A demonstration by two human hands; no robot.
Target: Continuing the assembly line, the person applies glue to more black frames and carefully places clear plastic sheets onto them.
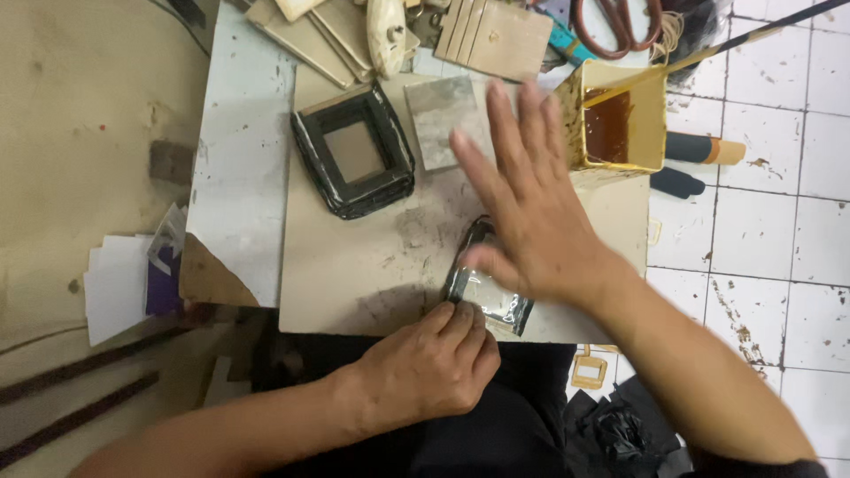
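Two hands of yours meet on one small flat piece wrapped in clear glossy film with dark edges (485, 292), which lies on the pale square board (354, 265) near its front edge, just right of centre. Your left hand (434, 363) is closed, with the fingertips (460, 312) bunched together and pinching the near edge of the wrapped piece. Your right hand (531, 204) lies flat and open, fingers spread apart, with the palm pressing down on the far part of the same piece; it grips nothing.

Behind the wrapped piece, towards the left, a square black-edged frame with a tan centre (354, 150) rests on the board. Just beside the frame, to its right, lies a grey square tile (440, 119), partly under your spread fingers. At the far right corner of the board stands a yellow square container holding brown liquid (620, 124), with a thin stick (708, 53) leaning out of it.

Under the board sits a larger grey sheet (239, 150) on the bench. Several wooden slats and blocks (496, 35) are stacked at the far edge, with red-handled scissors (615, 22) beside them. White paper sheets (115, 283) lie at the left. White floor tiles (779, 177) show at the right.
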